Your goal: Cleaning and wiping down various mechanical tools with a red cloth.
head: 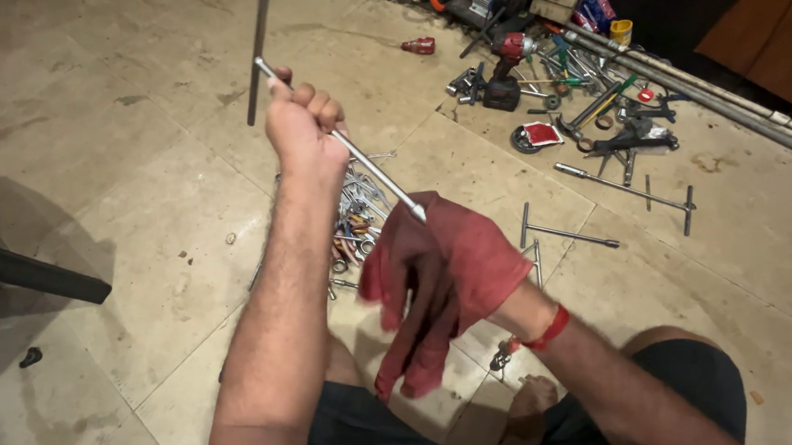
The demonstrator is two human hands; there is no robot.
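A person sits on a tiled floor (140,167). The left hand (305,123) is clenched round a metal T-handle wrench (363,160), raised before them. The right hand (449,263) wraps a red rag (425,345) around the wrench's lower shaft, apparently wiping it. Loose spanners (359,215) and a cordless drill (506,68) lie beyond.

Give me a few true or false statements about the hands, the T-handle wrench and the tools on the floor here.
1. The left hand grips a T-handle wrench. True.
2. The right hand holds a blue rag. False: a red cloth covers it.
3. The red cordless drill is in the person's lap. False: it stands on the tiled floor.
4. More T-handle wrenches lie on the floor. True.
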